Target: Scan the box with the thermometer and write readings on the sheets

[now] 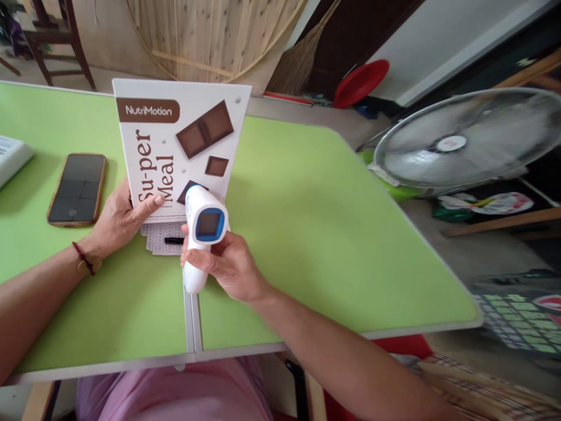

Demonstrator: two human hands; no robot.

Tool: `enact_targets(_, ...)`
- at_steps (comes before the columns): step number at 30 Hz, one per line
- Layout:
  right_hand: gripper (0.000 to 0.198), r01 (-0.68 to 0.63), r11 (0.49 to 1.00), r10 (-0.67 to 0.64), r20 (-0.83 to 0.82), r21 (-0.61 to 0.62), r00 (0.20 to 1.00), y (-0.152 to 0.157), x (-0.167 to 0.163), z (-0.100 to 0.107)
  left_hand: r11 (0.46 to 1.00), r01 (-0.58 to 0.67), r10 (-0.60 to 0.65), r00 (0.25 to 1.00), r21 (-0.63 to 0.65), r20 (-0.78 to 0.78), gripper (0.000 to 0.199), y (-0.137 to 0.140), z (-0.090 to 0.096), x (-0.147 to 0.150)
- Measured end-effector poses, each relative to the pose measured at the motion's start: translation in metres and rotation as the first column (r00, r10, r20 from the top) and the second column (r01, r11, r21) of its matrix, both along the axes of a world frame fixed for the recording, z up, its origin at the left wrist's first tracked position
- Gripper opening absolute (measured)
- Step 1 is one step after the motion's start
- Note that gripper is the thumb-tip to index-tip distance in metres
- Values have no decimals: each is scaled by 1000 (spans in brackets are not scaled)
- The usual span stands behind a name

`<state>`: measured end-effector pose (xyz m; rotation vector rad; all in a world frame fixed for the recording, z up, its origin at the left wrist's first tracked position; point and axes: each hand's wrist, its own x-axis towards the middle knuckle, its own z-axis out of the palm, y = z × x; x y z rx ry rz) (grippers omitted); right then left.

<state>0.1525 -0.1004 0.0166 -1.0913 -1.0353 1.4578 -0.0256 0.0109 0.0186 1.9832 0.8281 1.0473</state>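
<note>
My left hand grips the lower left corner of a white box marked "NutriMotion Su-per Meal", with brown chocolate pieces printed on it. The box is tilted up off the table, its printed face toward me. In my right hand is a white infrared thermometer, fingers wrapped round its handle. Its blue-framed screen looks dark and faces me, while its front end points at the box's lower part. Under the box lie patterned paper sheets and a black pen, partly hidden.
The green folding table has a metal seam down its middle. A phone in a brown case lies left of my left hand, with a white object at the far left. Beyond the right edge stands a fan; a red basin is behind.
</note>
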Motion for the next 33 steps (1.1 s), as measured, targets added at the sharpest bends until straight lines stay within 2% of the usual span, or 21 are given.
enact_targets(3,47,-16,1000,17,71,-6,997,-5,10,15,1000,-2,2,1000,23,4,34,0,-1,0)
enact_targets(6,41,-55,997,39,262,54,964,-8,35,38,999,-12,12,1000,32,-1,36,1,-3,0)
enact_targets(8,39,-70,988,3,439,136,898,-7,59,50,999,-26,26,1000,29,-5,39,2,-5,-1)
enact_targets(10,48,-80,975,-58,588,206,807,-3,84,53,998,-48,48,999,31,-5,43,2,-7,-2)
enact_targets(14,56,-117,955,-133,747,272,651,7,125,33,997,-70,71,997,40,-15,47,2,-8,-2)
enact_targets(17,55,-134,963,-107,788,234,606,10,140,13,995,-85,86,996,46,-17,46,0,-7,-1)
enact_targets(21,55,-130,980,-56,832,152,552,13,144,-4,992,-115,116,993,48,-13,45,-3,-5,0)
enact_targets(26,48,-3,961,-243,853,276,462,19,132,-18,986,-158,159,987,61,-7,49,-6,-4,0)
enact_targets(30,38,-67,927,-315,862,370,398,19,126,-23,982,-183,183,983,53,3,51,-7,-5,1)
enact_targets(33,33,-128,884,-370,842,449,392,19,128,-25,972,-217,218,976,88,-6,52,-7,-4,1)
